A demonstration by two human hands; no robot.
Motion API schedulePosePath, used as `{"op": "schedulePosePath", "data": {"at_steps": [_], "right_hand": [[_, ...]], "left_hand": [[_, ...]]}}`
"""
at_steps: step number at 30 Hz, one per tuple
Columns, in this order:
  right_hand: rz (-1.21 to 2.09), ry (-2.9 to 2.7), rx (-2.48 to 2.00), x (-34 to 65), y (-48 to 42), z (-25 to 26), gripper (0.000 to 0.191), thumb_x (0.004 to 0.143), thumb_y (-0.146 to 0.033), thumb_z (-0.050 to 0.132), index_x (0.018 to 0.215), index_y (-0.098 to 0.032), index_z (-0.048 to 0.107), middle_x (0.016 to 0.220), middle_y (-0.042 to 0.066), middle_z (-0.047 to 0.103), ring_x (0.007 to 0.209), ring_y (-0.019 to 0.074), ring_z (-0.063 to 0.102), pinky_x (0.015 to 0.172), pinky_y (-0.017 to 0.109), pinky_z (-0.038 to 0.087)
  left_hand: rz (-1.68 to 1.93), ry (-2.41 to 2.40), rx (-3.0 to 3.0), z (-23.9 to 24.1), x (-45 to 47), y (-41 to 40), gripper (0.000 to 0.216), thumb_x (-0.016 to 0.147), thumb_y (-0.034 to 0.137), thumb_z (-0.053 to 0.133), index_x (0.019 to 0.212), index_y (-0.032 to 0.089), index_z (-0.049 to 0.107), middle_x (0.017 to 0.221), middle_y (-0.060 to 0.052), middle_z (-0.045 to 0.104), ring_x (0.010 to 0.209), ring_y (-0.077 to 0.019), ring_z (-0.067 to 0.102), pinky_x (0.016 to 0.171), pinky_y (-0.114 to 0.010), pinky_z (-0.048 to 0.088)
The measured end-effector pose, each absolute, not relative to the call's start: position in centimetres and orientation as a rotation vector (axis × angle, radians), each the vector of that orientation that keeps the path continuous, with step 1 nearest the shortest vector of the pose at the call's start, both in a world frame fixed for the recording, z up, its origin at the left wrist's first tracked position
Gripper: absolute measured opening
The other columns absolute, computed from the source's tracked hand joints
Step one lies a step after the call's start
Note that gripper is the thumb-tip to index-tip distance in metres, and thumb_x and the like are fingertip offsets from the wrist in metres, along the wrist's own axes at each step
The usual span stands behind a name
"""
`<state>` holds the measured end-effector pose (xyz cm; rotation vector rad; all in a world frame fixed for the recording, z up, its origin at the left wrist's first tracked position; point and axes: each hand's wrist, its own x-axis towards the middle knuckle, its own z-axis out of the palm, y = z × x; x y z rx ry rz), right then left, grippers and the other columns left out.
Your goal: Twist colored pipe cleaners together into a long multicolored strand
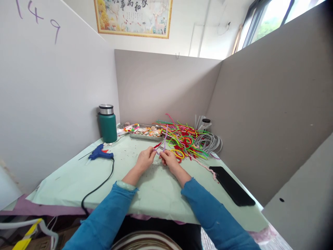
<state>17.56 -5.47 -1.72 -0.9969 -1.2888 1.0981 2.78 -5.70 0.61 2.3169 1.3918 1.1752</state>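
Note:
A thin purple pipe cleaner [165, 137] runs between my two hands, one end standing up above them. My left hand [145, 158] pinches one part of it, and my right hand [168, 159] pinches it a short way to the right. The fingertips are close together over the middle of the table. Just behind them lies a small red-tipped tool [158, 145], partly covered by the fingers. Scissors with yellow and orange handles [178, 153] rest right beside my right hand. A large tangled heap of colourful pipe cleaners [186, 137] spreads behind it.
A metal tray [145, 137] of small pieces stands at the back. To the left are a green bottle [108, 126] and a blue glue gun [100, 152] with its black cord. A coil of grey cord [209, 142] and a black phone [231, 185] lie right. Partitions enclose the table.

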Motion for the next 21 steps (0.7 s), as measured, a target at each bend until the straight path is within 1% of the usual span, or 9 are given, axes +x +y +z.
{"op": "schedulePosePath", "data": {"at_steps": [3,5,8,12,15,19,21], "right_hand": [[1.092,-1.292,-0.999,17.6,-5.4,-1.9,0.030,0.068,-0.045,0.058,0.064,-0.018,0.048,0.041,-0.007,0.046,0.032,0.0057,0.035,0.032,0.019,0.024],[1.087,-1.308,-1.003,17.6,-5.3,-2.0,0.030,0.068,-0.045,0.058,0.064,-0.017,0.048,0.041,-0.007,0.046,0.032,0.0057,0.035,0.032,0.018,0.025],[1.076,-1.321,-1.026,17.5,-5.1,-2.2,0.031,0.068,-0.046,0.059,0.064,-0.017,0.049,0.044,-0.006,0.048,0.033,0.0057,0.036,0.032,0.018,0.026],[1.024,-1.355,-1.067,17.4,-4.9,-2.2,0.033,0.068,-0.049,0.058,0.066,-0.017,0.050,0.054,-0.003,0.056,0.034,0.0060,0.039,0.032,0.019,0.027],[0.810,-1.468,-1.171,17.7,-5.2,-2.0,0.034,0.069,-0.051,0.058,0.064,-0.018,0.052,0.055,-0.001,0.058,0.036,0.0077,0.042,0.035,0.020,0.029],[0.338,-1.531,-1.319,19.0,-5.5,-1.7,0.039,0.068,-0.051,0.061,0.048,-0.019,0.051,0.046,-0.001,0.049,0.048,0.0132,0.047,0.047,0.025,0.035],[0.200,-1.556,-1.286,19.6,-5.4,-1.0,0.038,0.072,-0.048,0.059,0.047,-0.019,0.052,0.052,0.001,0.052,0.056,0.0156,0.050,0.055,0.028,0.039]], "left_hand": [[1.182,1.384,2.327,0.6,2.8,-5.8,0.028,0.081,0.042,0.043,0.085,0.018,0.056,0.055,0.004,0.051,0.052,-0.0100,0.044,0.052,-0.020,0.029],[1.196,1.417,2.323,0.6,2.7,-5.9,0.029,0.080,0.044,0.045,0.083,0.018,0.057,0.053,0.004,0.049,0.050,-0.0095,0.043,0.051,-0.020,0.028],[1.204,1.465,2.311,0.7,2.7,-5.9,0.030,0.082,0.042,0.041,0.080,0.018,0.059,0.055,0.003,0.051,0.051,-0.0092,0.043,0.052,-0.020,0.028],[1.191,1.510,2.302,0.7,2.7,-5.9,0.030,0.083,0.040,0.040,0.079,0.018,0.060,0.058,0.002,0.055,0.053,-0.0098,0.045,0.054,-0.020,0.029],[1.223,1.521,2.286,0.6,2.6,-5.7,0.029,0.083,0.040,0.041,0.079,0.018,0.060,0.057,0.001,0.055,0.053,-0.0101,0.046,0.053,-0.020,0.029],[1.232,1.530,2.276,0.5,2.6,-5.5,0.029,0.082,0.041,0.042,0.079,0.019,0.061,0.056,0.002,0.055,0.052,-0.0102,0.046,0.053,-0.020,0.028],[1.226,1.565,2.264,0.6,2.6,-5.4,0.028,0.080,0.042,0.045,0.078,0.019,0.061,0.055,0.002,0.055,0.052,-0.0104,0.047,0.053,-0.021,0.028]]}}
